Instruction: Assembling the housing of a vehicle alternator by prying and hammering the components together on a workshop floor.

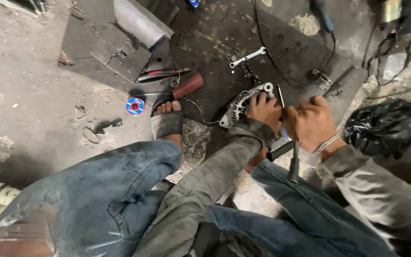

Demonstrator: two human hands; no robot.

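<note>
A silver alternator housing [241,103] lies on a dark mat on the floor in front of me. My left hand [265,110] rests on top of it, fingers curled over its rim. My right hand [311,123] is closed around pliers with black handles [293,159] that point back toward me, jaws at the alternator's right side. A thin metal rod [280,95] stands up between the hands. A metal bracelet circles my right wrist.
A spanner [247,57], a red-handled screwdriver [163,73] and a reddish-brown handle [187,86] lie on the mat. A red and blue spool [135,106] sits by my sandalled foot [167,121]. A black plastic bag [380,124] is at right, cables beyond it.
</note>
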